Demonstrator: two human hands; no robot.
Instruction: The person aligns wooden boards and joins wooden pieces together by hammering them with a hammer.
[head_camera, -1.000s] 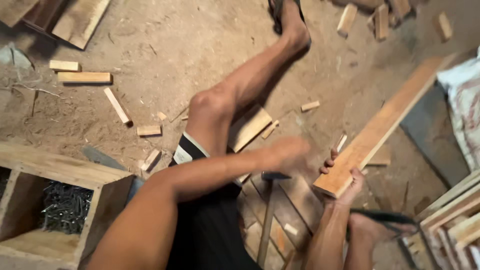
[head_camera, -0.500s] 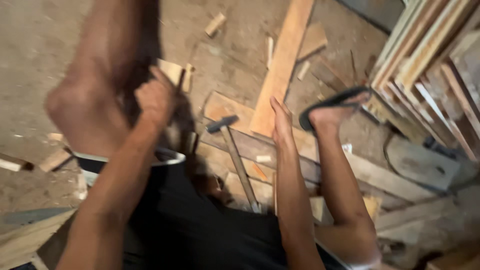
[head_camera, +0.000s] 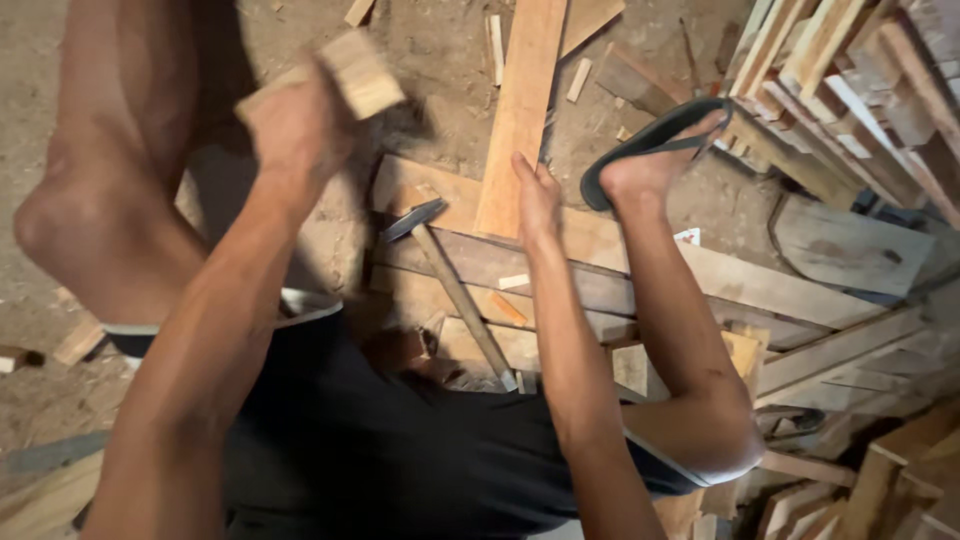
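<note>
Left hand (head_camera: 295, 125): raised, closed round a small wood block (head_camera: 345, 75); fingers blurred. Hammer (head_camera: 455, 285): lying on floor boards, untouched, handle end partly hidden. Right hand (head_camera: 537, 195): fingers extended, resting against long plank (head_camera: 520, 110), top cut off; grip unclear. Sandalled foot (head_camera: 650, 155) just beside.

Dusty dirt floor (head_camera: 440, 60), scattered wood scraps (head_camera: 578, 80), stacked slats (head_camera: 850, 60)
</note>
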